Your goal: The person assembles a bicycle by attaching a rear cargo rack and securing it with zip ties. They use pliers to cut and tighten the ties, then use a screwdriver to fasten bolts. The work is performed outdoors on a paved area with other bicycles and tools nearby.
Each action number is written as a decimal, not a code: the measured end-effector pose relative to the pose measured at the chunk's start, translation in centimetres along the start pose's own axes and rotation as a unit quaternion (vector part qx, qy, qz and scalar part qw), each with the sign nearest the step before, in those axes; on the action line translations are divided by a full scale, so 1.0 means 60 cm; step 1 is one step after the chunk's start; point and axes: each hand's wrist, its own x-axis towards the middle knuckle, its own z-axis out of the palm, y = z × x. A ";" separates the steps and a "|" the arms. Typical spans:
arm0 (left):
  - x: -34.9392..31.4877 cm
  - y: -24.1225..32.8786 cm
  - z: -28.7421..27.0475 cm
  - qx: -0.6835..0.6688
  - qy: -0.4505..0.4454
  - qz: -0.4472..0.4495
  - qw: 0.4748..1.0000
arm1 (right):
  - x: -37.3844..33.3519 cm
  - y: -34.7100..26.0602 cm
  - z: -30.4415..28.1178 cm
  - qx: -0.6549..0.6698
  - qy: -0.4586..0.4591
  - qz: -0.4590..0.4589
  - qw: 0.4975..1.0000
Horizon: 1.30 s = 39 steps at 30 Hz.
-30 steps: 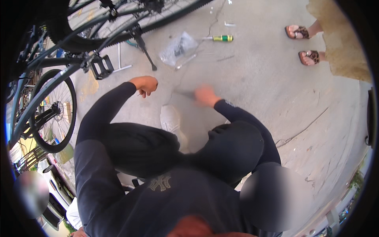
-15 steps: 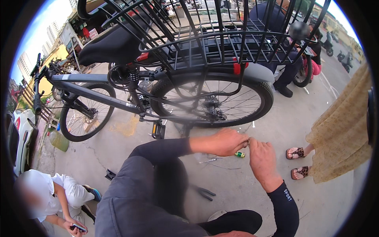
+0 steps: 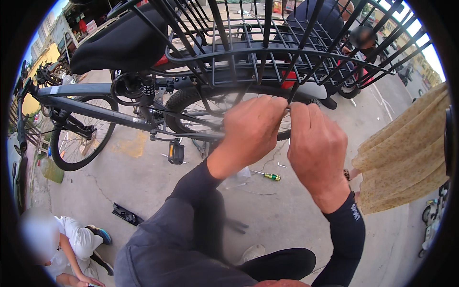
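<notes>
My left hand (image 3: 253,126) and my right hand (image 3: 316,148) meet in front of the rear wheel of a dark grey bicycle (image 3: 81,89). Both are closed, with thumbs and fingertips pinched together at one spot. A tiny dark piece shows between the fingertips, too small to name. Behind and above my hands hangs the black wire basket (image 3: 267,53) over the rear wheel (image 3: 178,112). On the ground beyond my left wrist lies a screwdriver (image 3: 271,176) with a green and yellow handle. A small L-shaped hex key (image 3: 282,165) lies close to it.
A black plastic part (image 3: 125,214) lies on the concrete to the left, below the pedal (image 3: 176,151). A seated person in white (image 3: 79,239) is at the lower left. Someone in a long tan skirt (image 3: 401,158) stands at the right. Another person in dark clothing (image 3: 311,16) is behind the basket.
Both hands have risen toward the basket and closer to me, still pinched together. The view has shifted, so the bicycle sits further left, and the black plastic part shows more fully.
</notes>
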 end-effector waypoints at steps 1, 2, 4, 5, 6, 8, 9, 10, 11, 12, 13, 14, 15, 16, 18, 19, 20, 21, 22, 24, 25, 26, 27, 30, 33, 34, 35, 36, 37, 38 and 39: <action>-0.006 0.002 -0.009 0.006 0.019 0.004 1.000 | -0.006 -0.017 0.003 0.029 0.023 0.022 0.999; -0.013 0.002 -0.013 0.001 0.028 0.014 1.000 | -0.017 -0.030 0.008 0.056 0.050 0.047 0.996; -0.017 0.003 -0.024 -0.006 0.012 0.022 1.000 | -0.037 -0.048 0.037 0.118 0.097 0.101 0.983; -0.021 0.000 -0.029 -0.007 -0.001 0.025 1.000 | -0.045 -0.059 0.053 0.153 0.121 0.130 0.972; -0.028 -0.004 -0.025 -0.006 0.002 0.034 0.999 | -0.048 -0.071 0.060 0.186 0.132 0.156 0.961; -0.030 -0.004 -0.035 -0.009 -0.012 0.032 0.999 | -0.045 -0.097 0.078 0.199 0.176 0.205 0.942; -0.029 -0.004 -0.040 -0.011 -0.019 0.030 0.999 | -0.044 -0.106 0.085 0.205 0.196 0.229 0.931; -0.023 -0.007 -0.042 -0.012 -0.019 0.049 0.999 | -0.042 -0.110 0.092 0.203 0.216 0.241 0.924; -0.023 -0.014 -0.039 -0.031 -0.005 0.038 0.999 | -0.036 -0.116 0.099 0.226 0.231 0.249 0.913; -0.026 -0.023 -0.034 -0.050 0.007 0.026 0.998 | -0.027 -0.121 0.107 0.249 0.246 0.257 0.901; -0.029 -0.028 -0.031 -0.069 0.020 0.015 0.997 | -0.021 -0.127 0.112 0.273 0.260 0.265 0.888; -0.028 -0.031 -0.028 -0.068 0.028 0.001 0.997 | -0.017 -0.133 0.113 0.324 0.232 0.297 0.868; -0.028 -0.029 -0.028 -0.070 0.023 -0.008 0.997 | -0.020 -0.132 0.111 0.332 0.213 0.307 0.866; -0.030 -0.022 -0.029 -0.073 0.018 -0.018 0.997 | -0.028 -0.131 0.107 0.340 0.194 0.318 0.864; -0.027 -0.017 -0.034 -0.055 0.002 0.006 0.998 | -0.044 -0.122 0.101 0.356 0.158 0.321 0.864; -0.027 -0.019 -0.026 -0.046 -0.008 0.029 0.998 | -0.045 -0.094 0.088 0.339 0.167 0.260 0.889; -0.017 -0.021 -0.029 -0.051 -0.053 0.055 0.996 | -0.049 -0.066 0.066 0.349 0.131 0.235 0.898; -0.005 -0.018 -0.027 -0.048 -0.145 0.086 0.984 | -0.050 -0.021 0.019 0.317 0.063 0.188 0.927; -0.002 -0.019 -0.030 -0.073 -0.187 0.118 0.973 | -0.054 0.004 -0.011 0.299 0.019 0.141 0.944; -0.010 0.000 -0.009 -0.134 -0.196 0.126 0.963 | -0.073 0.010 -0.056 0.319 -0.099 0.179 0.925; -0.015 0.009 -0.003 -0.161 -0.197 0.119 0.960 | -0.081 0.011 -0.065 0.329 -0.159 0.198 0.910; -0.021 0.025 -0.001 -0.162 -0.237 0.096 0.953 | -0.091 0.014 -0.067 0.330 -0.141 0.191 0.914; -0.012 0.034 0.000 -0.159 -0.285 0.089 0.941 | -0.099 0.021 -0.070 0.402 -0.144 0.256 0.867; 0.022 0.060 -0.003 -0.167 -0.387 0.081 0.903 | -0.122 0.051 -0.081 0.524 -0.167 0.381 0.743; -0.008 0.093 0.026 -0.082 -0.263 0.113 0.955 | -0.167 0.036 -0.053 0.613 -0.077 0.412 0.670; -0.018 0.093 0.036 -0.056 -0.259 0.113 0.958 | -0.179 0.039 -0.046 0.575 -0.079 0.363 0.729; -0.022 0.097 0.051 -0.043 -0.222 0.126 0.966 | -0.187 0.038 -0.053 0.585 -0.082 0.388 0.708; -0.028 0.095 0.059 -0.024 -0.226 0.138 0.964 | -0.194 0.032 -0.058 0.603 -0.083 0.409 0.680; -0.036 0.096 0.061 -0.006 -0.230 0.149 0.962 | -0.203 0.030 -0.062 0.618 -0.084 0.429 0.653; -0.029 0.101 0.058 -0.015 -0.228 0.168 0.959 | -0.209 0.040 -0.063 0.601 -0.103 0.398 0.685; -0.024 0.101 0.055 -0.011 -0.251 0.193 0.948 | -0.215 0.055 -0.064 0.582 -0.122 0.365 0.716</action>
